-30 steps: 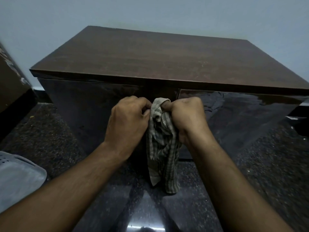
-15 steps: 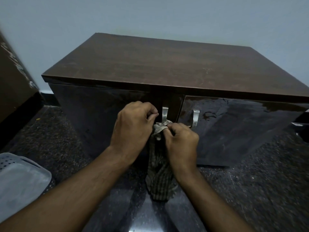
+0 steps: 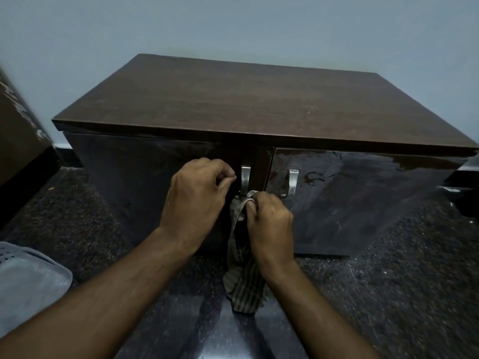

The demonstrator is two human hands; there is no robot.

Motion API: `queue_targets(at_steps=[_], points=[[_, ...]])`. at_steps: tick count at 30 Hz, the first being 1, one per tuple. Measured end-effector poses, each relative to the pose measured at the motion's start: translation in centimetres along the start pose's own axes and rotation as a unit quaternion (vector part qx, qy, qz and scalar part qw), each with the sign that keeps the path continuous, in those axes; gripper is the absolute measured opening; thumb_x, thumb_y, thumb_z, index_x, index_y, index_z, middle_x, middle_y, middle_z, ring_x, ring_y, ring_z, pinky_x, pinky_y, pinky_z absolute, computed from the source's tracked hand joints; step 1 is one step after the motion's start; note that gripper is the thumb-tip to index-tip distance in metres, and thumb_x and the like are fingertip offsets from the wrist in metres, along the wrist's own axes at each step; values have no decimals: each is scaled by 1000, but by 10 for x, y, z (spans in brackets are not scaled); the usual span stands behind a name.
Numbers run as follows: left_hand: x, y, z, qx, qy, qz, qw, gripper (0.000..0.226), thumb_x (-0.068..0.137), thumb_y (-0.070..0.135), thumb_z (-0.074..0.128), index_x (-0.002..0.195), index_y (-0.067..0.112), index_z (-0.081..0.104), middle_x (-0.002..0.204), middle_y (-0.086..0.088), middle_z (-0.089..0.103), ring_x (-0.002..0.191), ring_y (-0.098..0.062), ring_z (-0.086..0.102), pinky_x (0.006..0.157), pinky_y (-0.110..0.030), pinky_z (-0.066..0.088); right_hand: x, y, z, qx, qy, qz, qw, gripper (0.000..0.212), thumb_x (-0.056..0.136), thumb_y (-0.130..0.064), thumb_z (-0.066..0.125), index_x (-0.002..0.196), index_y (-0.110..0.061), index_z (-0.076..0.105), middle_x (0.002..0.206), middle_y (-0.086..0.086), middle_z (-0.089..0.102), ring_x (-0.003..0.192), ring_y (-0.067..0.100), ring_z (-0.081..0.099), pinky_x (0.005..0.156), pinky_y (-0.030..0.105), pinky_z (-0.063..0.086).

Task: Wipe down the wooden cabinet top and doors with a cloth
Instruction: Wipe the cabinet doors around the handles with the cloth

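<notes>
One cloth (image 3: 243,275) gripped in right hand (image 3: 269,224), hanging below it, left hand (image 3: 197,195) curled, empty

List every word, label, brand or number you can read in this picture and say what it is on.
None: no readable text anywhere.
Cabinet top, doors and metal handles: plain, no label.
Striped cloth: pattern only, no tag showing.
Pale marks on the brown object at left: scuffs or blur, not legible.
</notes>
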State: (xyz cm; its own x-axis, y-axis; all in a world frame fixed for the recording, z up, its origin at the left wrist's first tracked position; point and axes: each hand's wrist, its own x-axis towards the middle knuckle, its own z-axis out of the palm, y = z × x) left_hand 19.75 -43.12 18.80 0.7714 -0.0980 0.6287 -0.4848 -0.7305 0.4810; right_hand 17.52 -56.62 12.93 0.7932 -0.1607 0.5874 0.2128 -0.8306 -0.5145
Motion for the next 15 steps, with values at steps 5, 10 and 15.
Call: queue_targets(at_steps=[5,10,15], points=[[1,-3,1,-2,1,7,1000,9,81,17,81,88,14,75,80,2,68,74,-13,63,68,-36,55,-1,5,3,-62,-6,-40,997,18,86,0,72,83,-6,55,79,12,56,59,30,57,50,29,33],[1,-4,2,-2,-6,12,1000,9,81,17,80,88,16,74,80,2,67,75,-13,63,69,-37,55,-4,5,6,-52,8,-54,997,19,85,5,71,85,-5,55,79,13,55,57,30,57,44,31,42],[1,-4,0,-7,-6,10,1000,9,81,15,80,88,15,75,80,2,67,74,-13,63,69,-37,56,-2,5,7,-92,10,-60,994,21,83,3,74,84,-7,56,77,12,56,53,29,56,44,28,34]])
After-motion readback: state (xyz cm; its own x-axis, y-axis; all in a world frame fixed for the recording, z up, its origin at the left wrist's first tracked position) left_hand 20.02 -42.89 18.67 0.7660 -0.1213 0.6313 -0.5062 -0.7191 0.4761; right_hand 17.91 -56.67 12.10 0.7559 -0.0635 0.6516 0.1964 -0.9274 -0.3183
